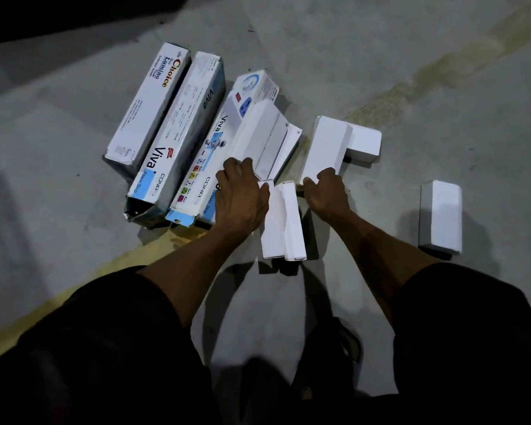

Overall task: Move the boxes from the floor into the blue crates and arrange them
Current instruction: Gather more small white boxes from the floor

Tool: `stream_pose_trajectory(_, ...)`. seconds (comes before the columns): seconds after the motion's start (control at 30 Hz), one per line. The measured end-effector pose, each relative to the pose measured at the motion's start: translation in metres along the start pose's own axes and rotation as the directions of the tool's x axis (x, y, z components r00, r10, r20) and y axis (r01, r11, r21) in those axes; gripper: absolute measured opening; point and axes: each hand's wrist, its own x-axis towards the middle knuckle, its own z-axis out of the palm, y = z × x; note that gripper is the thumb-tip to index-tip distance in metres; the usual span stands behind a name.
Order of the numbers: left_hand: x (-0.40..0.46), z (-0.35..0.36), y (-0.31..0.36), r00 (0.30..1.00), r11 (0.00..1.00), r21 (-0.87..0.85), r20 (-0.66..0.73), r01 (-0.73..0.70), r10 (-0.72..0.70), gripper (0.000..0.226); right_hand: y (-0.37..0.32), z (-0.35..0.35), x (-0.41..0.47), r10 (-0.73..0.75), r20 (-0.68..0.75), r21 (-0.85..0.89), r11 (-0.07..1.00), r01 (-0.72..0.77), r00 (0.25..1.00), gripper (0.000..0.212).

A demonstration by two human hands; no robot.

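Fingers, left: curled over the near end of the long white boxes (259, 139) at centre frame, my left hand (238, 191) gripping them, thumb lying against the small white pair (282, 222) just below.
Fingers, right: my right hand (327, 191) is closed on the near end of the tall white box (327, 145), right of centre; the fingertips themselves are hidden under the box edge.
Printed boxes: three long cartons, the Choice box (147, 102) and two Viva boxes (178, 133), lie side by side on the floor (411, 72) in the upper left, with a small socket box (258, 84) behind them.
Loose whites: one short box (365, 142) touches the tall one; another white box (440, 216) lies apart at the right.
Crates: none in view, so I cannot tell where they are.
Handling: thin card, probably light, stiff along the length but easily crushed at the ends; one Viva carton's flap is already torn open.
Where to hold: I judge the long ones want a grip around the middle of their sides, not the flaps; smooth white card may slide if stacked loosely.
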Motion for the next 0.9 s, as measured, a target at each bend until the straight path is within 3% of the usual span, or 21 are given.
stream_pose_trajectory(0.2, 0.020, 0.003, 0.009, 0.993, 0.998, -0.024, 0.104, 0.063, -0.060, 0.079, -0.003, -0.001, 0.008, 0.151, -0.124, 0.095, 0.986, -0.140, 0.981, 0.064)
stream_pose_trajectory(0.4, 0.027, 0.001, 0.015, 0.993, 0.989, -0.101, 0.070, 0.107, -0.100, 0.074, -0.013, -0.003, 0.023, 0.268, -0.037, 0.248, 0.936, -0.251, 0.963, 0.095)
stream_pose_trajectory(0.67, 0.040, 0.010, 0.027, 0.973, 0.918, -0.323, 0.057, 0.231, -0.225, 0.059, -0.019, -0.002, 0.035, 0.366, 0.029, 0.471, 0.816, -0.336, 0.930, 0.081)
stream_pose_trajectory(0.77, 0.050, 0.011, 0.029, 0.946, 0.851, -0.417, 0.089, 0.319, -0.311, 0.061, -0.013, 0.001, 0.038, 0.384, 0.054, 0.532, 0.770, -0.352, 0.922, 0.080)
stream_pose_trajectory(0.9, 0.055, 0.007, 0.033, 0.936, 0.802, -0.494, 0.075, 0.335, -0.345, 0.068, -0.001, 0.002, 0.040, 0.397, 0.096, 0.560, 0.737, -0.379, 0.913, 0.070)
